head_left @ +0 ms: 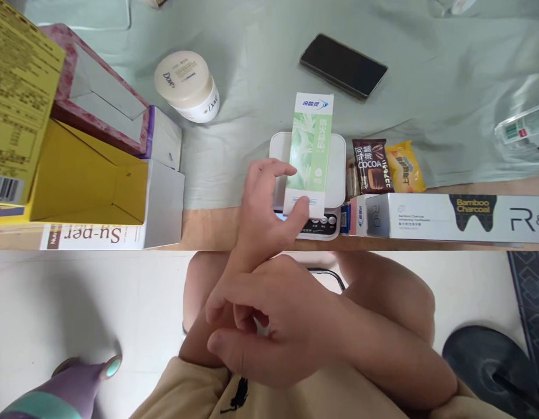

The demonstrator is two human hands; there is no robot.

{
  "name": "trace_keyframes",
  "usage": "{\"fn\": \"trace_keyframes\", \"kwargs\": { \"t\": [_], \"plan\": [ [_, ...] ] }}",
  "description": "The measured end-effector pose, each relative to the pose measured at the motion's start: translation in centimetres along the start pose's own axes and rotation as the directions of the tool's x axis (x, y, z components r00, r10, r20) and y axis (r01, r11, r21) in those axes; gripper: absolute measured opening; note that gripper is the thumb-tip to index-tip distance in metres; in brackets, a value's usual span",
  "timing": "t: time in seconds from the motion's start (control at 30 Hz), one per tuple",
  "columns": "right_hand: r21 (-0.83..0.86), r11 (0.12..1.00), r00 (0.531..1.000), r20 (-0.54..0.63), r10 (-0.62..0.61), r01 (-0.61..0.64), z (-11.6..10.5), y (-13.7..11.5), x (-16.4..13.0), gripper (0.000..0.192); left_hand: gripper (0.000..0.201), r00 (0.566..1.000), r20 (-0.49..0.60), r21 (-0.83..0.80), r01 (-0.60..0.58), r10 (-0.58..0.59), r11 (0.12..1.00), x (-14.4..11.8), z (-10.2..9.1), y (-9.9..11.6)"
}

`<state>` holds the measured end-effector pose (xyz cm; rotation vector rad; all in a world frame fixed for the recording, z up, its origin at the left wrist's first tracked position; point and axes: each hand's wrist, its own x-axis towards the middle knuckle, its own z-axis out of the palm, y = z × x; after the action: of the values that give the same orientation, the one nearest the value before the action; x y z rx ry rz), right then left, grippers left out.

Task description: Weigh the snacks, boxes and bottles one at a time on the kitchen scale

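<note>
Yellow cardboard marks the far left: an open yellow-lined cardboard box (90, 186) lies on its side at the near edge of the table, with a dark red picture-frame-like box (99, 99) just behind it. Farther right stands a round white cream jar (188, 84) on the pale green cloth (252, 46). In the middle, a small white kitchen scale (337, 169) sits at the near edge of the table, and a green-and-white toothpaste carton (311, 151) lies flat on it. The left hand (265, 203) reaches up from below, fingers loosely spread, thumb and fingertips touching the carton's near end without closing round it. The right hand (269, 326) is nearer, half curled over the left wrist, holding nothing. A black smartphone (343, 65) lies far behind the scale. To the right of the scale lie a brown cocoa snack packet (372, 166) and an orange snack packet (407, 167), with a long grey-and-white toothpaste box (453, 218) along the near edge.
</note>
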<state>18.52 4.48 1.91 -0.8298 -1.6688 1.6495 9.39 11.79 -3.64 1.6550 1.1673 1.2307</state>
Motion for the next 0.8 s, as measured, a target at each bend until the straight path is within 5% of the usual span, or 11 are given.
{"fn": "trace_keyframes", "kwargs": {
  "t": [0.1, 0.2, 0.4, 0.63, 0.8],
  "plan": [
    [0.008, 1.000, 1.000, 0.001, -0.014, 0.014, 0.2, -0.3, -0.4, 0.020, 0.044, 0.992, 0.077, 0.118, -0.109, 0.101, 0.987, -0.2, 0.6, 0.2],
    [0.063, 0.998, 0.999, 0.042, -0.022, 0.020, 0.3, -0.6, -0.8, 0.027, 0.065, 0.987, 0.156, 0.243, -0.068, 0.030, 0.968, -0.5, 1.5, 0.7],
    [0.141, 0.984, 0.993, -0.051, -0.105, 0.111, -0.6, -1.3, -2.0, 0.026, 0.075, 0.989, -0.027, 0.378, 0.146, -0.147, 0.914, -0.9, 2.3, 2.1],
    [0.088, 0.995, 0.976, -0.216, -0.016, 0.036, -3.9, -3.7, -4.7, 0.009, 0.052, 0.955, -0.234, -0.112, 0.161, -0.183, 0.981, -0.1, 2.0, 1.1],
    [-0.085, 0.996, 0.839, -0.540, -0.068, 0.025, -8.3, -6.1, -8.1, 0.010, 0.040, 0.924, -0.383, -0.296, -0.130, 0.007, 0.946, 0.6, 1.4, 2.6]
  ]
}}
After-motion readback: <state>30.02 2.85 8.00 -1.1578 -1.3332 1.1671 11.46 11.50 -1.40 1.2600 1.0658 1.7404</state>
